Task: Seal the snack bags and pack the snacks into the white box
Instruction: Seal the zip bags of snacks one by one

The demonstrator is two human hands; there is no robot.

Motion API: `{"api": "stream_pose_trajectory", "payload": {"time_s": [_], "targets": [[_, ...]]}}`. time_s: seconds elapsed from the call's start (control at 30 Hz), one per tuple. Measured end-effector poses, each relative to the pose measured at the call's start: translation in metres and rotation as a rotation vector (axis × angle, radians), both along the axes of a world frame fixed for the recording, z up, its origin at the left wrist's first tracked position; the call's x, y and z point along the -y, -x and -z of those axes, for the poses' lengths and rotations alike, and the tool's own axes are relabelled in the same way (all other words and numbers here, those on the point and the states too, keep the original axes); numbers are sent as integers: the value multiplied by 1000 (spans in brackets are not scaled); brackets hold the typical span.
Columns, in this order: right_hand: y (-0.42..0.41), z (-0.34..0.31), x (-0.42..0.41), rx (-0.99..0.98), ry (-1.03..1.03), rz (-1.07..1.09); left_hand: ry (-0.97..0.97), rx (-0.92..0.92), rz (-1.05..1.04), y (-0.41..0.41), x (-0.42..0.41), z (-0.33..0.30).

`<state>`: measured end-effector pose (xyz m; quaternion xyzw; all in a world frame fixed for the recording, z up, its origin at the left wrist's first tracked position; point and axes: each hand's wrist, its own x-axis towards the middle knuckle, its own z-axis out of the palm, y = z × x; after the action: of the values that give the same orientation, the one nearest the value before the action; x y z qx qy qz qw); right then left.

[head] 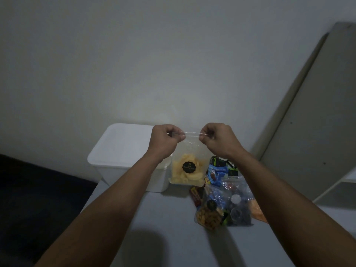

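Note:
A clear zip bag of pale yellow chips (185,170) with a round black label stands upright on the table. My left hand (165,138) pinches the bag's top strip at its left end. My right hand (215,138) pinches the same strip at its right end. The strip is stretched flat between them. The white box (119,151) stands just left of the bag, behind my left forearm, its lid on. To the right lies a pile of snacks: a clear bag of round golden nuts (209,218), blue wrapped packets (216,173) and a clear bag of dark pieces (237,205).
The grey-white table (173,237) runs toward me, its left edge dropping to a dark floor (34,199). A red-brown bar wrapper (196,195) and an orange packet (256,209) lie in the pile. A pale board (308,112) leans against the wall at the right.

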<state>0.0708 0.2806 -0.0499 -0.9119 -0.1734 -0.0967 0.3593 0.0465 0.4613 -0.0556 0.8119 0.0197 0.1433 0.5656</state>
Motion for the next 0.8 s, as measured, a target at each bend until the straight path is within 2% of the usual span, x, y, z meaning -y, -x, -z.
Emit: {"api": "stream_pose_trajectory", "payload": {"time_s": [0.3, 0.6, 0.8], "targets": [[1, -4, -1, 91, 87, 20, -17, 4, 121, -1, 5, -1], [0, -7, -2, 68, 89, -57, -37, 70, 116, -2, 7, 0], [0, -5, -4, 121, 148, -26, -56, 44, 163, -1, 8, 0]]}}
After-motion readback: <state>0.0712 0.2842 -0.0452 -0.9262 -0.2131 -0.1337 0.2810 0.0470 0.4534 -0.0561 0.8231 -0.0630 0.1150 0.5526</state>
